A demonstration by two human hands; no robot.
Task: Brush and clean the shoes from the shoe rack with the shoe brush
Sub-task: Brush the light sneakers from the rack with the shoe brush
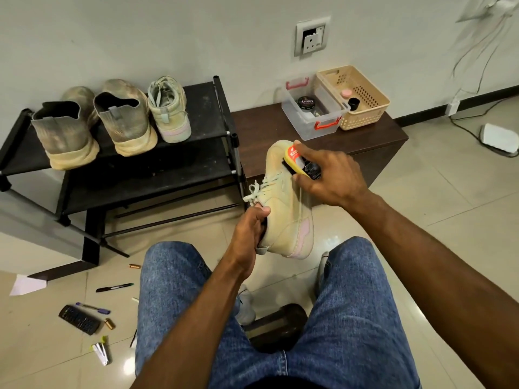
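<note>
Denim-clad knees point(179, 304) in foreground, left hand point(248, 234) gripping heel opening of dusty tan shoe point(286, 214) with pink trim, held above floor, right hand point(331, 175) gripping yellow brush point(297, 161), bristles on toe, rack point(207, 108) behind.

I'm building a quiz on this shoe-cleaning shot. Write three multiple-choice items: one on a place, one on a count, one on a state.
1. Where is the brush?
A. In the basket
B. On the toe of the held shoe
C. On the floor

2. How many shoes stand on the rack's top shelf?
A. One
B. Three
C. Five

3. The clear box is:
A. Lidded
B. Tipped over
C. Open

Answers:
1 B: the right hand presses the brush on the shoe, which the left hand holds.
2 B: three on the rack.
3 C: the clear box has no lid.
</note>
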